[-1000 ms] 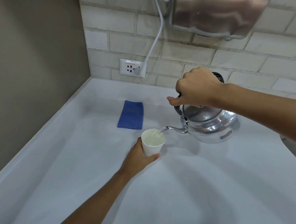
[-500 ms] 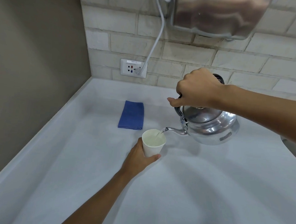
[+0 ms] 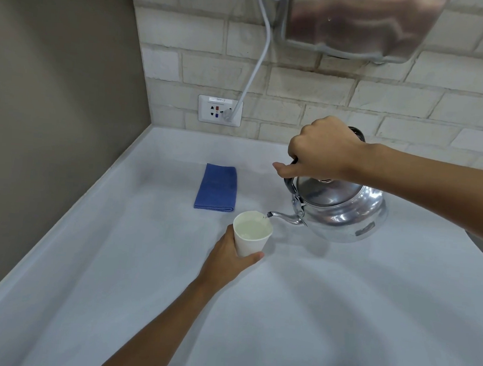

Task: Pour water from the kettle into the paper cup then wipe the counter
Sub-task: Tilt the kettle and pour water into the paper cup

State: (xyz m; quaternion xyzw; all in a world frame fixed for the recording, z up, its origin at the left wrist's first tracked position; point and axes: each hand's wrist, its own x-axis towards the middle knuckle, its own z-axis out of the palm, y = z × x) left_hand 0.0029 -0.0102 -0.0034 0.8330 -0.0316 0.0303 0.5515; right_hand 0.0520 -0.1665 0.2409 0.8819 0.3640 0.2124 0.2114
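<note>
The white paper cup (image 3: 252, 235) is standing on the pale grey counter (image 3: 311, 316), looking nearly full. The left hand (image 3: 226, 263) is wrapping around it. Just right of the cup, the right hand (image 3: 319, 152) is gripping the tilted shiny metal kettle (image 3: 344, 213), pouring. Wiping is waiting: beyond the cup, the folded blue cloth (image 3: 216, 187) is lying untouched below a brick wall (image 3: 312, 87).

I was working in a washroom or pantry corner. A steel wall-mounted dryer (image 3: 357, 22) hung over brick tile (image 3: 307, 86), a socket (image 3: 219, 110) and a pale counter (image 3: 311, 316).
</note>
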